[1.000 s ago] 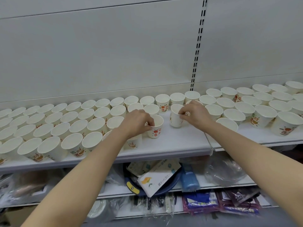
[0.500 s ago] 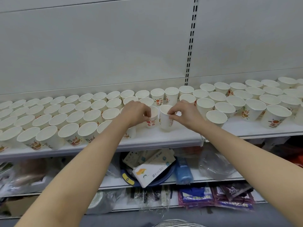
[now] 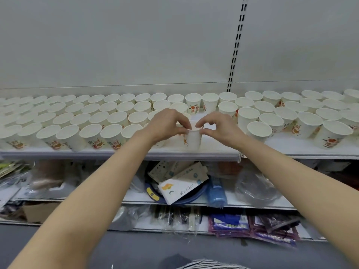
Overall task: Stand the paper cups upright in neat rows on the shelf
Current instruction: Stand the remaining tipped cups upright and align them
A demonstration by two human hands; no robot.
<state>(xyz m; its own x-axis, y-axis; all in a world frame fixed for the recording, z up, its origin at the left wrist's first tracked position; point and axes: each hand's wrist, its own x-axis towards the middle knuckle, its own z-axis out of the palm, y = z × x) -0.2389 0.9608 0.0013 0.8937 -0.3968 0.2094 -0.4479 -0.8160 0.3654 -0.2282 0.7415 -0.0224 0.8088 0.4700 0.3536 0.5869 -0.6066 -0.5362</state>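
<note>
White shelf (image 3: 213,150) with a plain grey back panel is what I'm facing, and it's getting crowded up here. On the left, the block of paper cups (image 3: 91,121) is sitting upright in tidy rows, packed rim to rim. My left hand (image 3: 165,125) is pinching the rim of the one cup (image 3: 193,139) I'm placing, fingers curled onto its near-left edge, and my right hand (image 3: 219,127) is pinching the opposite side, so both are clamped on it. It's standing near the front edge, in the gap between the two blocks. Honestly, I'm thinking the risk is squeezing too hard and denting that thin rim, or my knuckles bumping the neighbours and toppling a whole row. On the right, the looser cups (image 3: 308,121) are sitting less evenly, so a nudge there is looking even riskier.
</note>
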